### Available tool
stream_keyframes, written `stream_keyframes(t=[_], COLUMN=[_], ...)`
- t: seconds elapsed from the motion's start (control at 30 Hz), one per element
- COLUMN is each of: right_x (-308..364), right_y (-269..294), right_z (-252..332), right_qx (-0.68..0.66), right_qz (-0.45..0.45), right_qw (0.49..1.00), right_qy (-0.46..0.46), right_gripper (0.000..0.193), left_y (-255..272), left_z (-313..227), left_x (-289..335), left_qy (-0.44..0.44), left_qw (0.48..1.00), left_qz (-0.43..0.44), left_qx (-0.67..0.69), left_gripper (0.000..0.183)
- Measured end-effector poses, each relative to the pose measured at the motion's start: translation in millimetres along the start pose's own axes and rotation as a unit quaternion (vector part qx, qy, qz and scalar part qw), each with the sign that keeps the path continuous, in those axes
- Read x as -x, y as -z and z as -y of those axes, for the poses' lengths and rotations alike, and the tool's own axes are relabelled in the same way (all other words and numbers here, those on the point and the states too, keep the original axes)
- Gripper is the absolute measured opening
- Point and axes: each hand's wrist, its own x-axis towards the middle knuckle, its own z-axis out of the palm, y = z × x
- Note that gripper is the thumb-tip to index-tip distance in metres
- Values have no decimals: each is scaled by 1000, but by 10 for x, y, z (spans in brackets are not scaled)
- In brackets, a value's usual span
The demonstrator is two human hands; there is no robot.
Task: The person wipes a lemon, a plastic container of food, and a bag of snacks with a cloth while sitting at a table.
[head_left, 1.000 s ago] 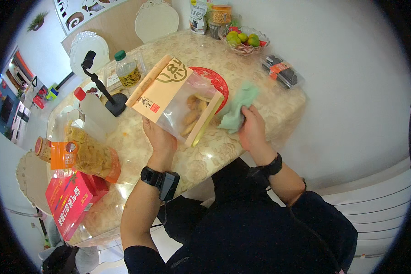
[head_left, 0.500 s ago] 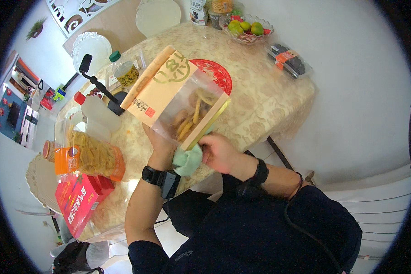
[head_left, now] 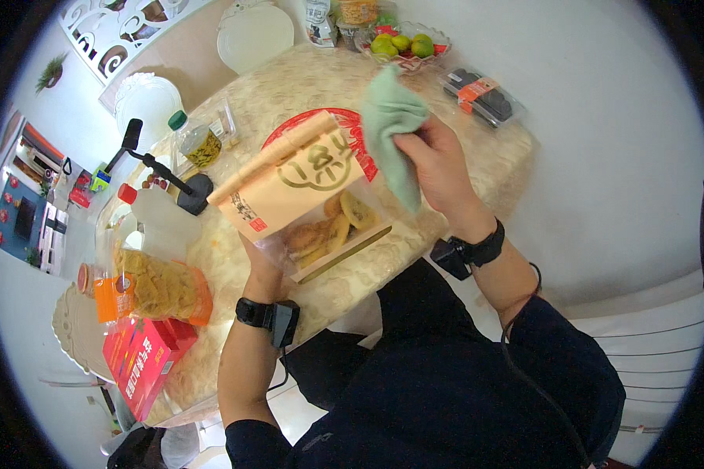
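Observation:
A tan paper bag (head_left: 289,176) with a clear window is tilted above the table, its top edge rolled over. Yellow-brown dried slices (head_left: 357,211) show through the window. My left hand (head_left: 260,262) grips the bag from behind at its lower left; most of its fingers are hidden by the bag. To the right of the bag, my right hand (head_left: 440,164) is raised, pinching a pale green cloth (head_left: 391,129) that hangs down from the thumb and fingers. The cloth is slightly blurred and apart from the bag's lower edge.
A red round mat (head_left: 297,121) lies behind the bag. Leftward stand a phone stand (head_left: 199,191), a white jug (head_left: 164,215), a green-capped jar (head_left: 199,144), an orange snack pouch (head_left: 164,289) and a red box (head_left: 141,363). Farther back are a fruit bowl (head_left: 438,56) and a clear plastic box (head_left: 483,98).
My right hand has moved up and to the right with the cloth, away from the bag's bottom edge. The bag has turned and shifted slightly, showing more of its slices.

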Motion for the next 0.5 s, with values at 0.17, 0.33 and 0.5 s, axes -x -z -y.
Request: stream_keyframes(t=[0.17,0.33,0.5], right_x=[19,218,422], right_y=[-321,-140,179], right_z=[39,-364,-504], right_qx=[85,134,235], right_qz=[53,183,223], right_qw=[995,973,938], right_qy=[13,-32,-125], right_gripper=[26,29,28], left_y=[-63,-103,-121], left_z=[-42,-141,-254], left_x=[70,5,43], left_qy=[-28,-27,-35], left_qw=[999,1000,999], left_qz=[-24,-9,-16], left_qx=[-38,13,27], left_gripper=[35,32,29])
